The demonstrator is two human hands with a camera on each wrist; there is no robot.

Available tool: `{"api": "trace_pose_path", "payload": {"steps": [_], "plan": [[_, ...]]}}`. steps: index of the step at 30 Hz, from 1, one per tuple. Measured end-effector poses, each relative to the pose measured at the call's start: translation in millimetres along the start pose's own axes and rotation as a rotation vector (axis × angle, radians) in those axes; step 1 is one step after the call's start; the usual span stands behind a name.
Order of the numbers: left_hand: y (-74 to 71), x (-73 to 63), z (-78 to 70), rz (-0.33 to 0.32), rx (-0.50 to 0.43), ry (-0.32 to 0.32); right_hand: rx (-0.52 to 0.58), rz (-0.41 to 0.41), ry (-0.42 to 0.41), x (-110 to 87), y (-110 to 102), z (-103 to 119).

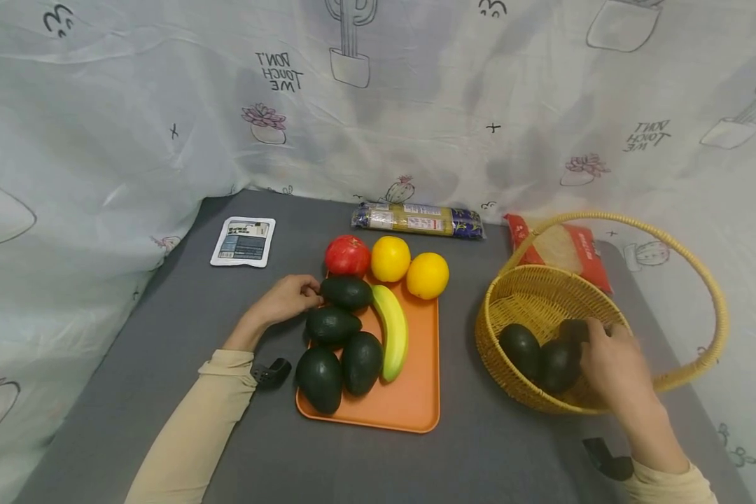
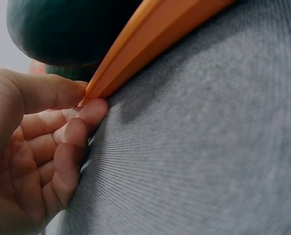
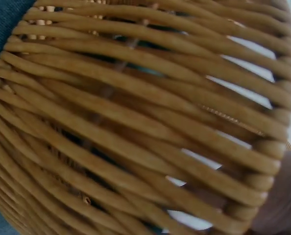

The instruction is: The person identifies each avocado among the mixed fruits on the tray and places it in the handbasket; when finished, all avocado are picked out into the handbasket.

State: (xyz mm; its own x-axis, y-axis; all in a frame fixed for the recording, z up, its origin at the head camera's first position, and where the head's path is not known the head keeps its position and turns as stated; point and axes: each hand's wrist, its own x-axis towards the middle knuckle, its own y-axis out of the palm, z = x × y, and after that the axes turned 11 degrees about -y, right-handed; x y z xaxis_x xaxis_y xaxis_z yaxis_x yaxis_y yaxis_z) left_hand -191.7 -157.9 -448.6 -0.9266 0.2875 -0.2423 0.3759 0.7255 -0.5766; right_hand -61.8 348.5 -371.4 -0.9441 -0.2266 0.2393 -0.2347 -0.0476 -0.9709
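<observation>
My left hand (image 1: 290, 299) pinches the left rim of the orange tray (image 1: 416, 392) between thumb and fingers, as the left wrist view shows. On the tray lie several dark green avocados (image 1: 318, 380) and a yellow banana (image 1: 391, 336). A red round fruit (image 1: 348, 256) and two yellow-orange fruits (image 1: 390, 259) sit along its far edge. Inside the wicker basket (image 1: 498, 350), my right hand (image 1: 614, 367) curls its fingers over a dark avocado (image 1: 572, 330), partly covered by the hand. Two more avocados (image 1: 519, 350) lie beside it. The basket's weave hides the right hand's fingers in the right wrist view.
The basket's tall handle (image 1: 708, 280) arches out to the right. Behind the basket lies a red bag (image 1: 589, 255). Yellow packs with blue ends (image 1: 418, 219) rest near the back curtain (image 1: 416, 105), and a white flat pack (image 1: 243, 241) lies at the back left.
</observation>
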Motion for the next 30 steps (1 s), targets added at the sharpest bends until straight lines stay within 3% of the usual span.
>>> {"api": "trace_pose_path", "payload": {"steps": [7, 10, 13, 16, 18, 23, 26, 30], "plan": [[-1.8, 1.6, -3.7, -0.005, 0.022, 0.001, 0.013, 0.075, -0.029, -5.0, -0.3, 0.1], [-2.8, 2.5, -4.9, -0.009, 0.028, 0.004, 0.025, 0.028, -0.018, -4.0, -7.0, 10.3], [-3.6, 2.9, -5.2, -0.012, 0.028, 0.003, 0.038, -0.109, -0.062, 1.3, -13.9, 36.0], [-4.1, 3.0, -3.8, -0.017, 0.035, 0.000, 0.071, -0.255, -0.223, 11.1, -12.9, 72.5], [-4.4, 2.5, -2.7, -0.018, 0.036, -0.001, 0.115, -0.299, -0.390, 18.3, -5.8, 98.7], [-3.6, 0.3, -1.4, -0.009, 0.024, -0.002, 0.218, -0.175, -0.763, 30.6, 19.1, 162.7], [-1.7, 0.0, -1.2, -0.003, 0.018, -0.011, 0.204, -0.076, -0.873, 34.9, 31.1, 191.5], [0.3, 0.0, -2.3, 0.006, 0.016, -0.025, 0.137, 0.032, -0.942, 41.6, 38.9, 213.6]]}}
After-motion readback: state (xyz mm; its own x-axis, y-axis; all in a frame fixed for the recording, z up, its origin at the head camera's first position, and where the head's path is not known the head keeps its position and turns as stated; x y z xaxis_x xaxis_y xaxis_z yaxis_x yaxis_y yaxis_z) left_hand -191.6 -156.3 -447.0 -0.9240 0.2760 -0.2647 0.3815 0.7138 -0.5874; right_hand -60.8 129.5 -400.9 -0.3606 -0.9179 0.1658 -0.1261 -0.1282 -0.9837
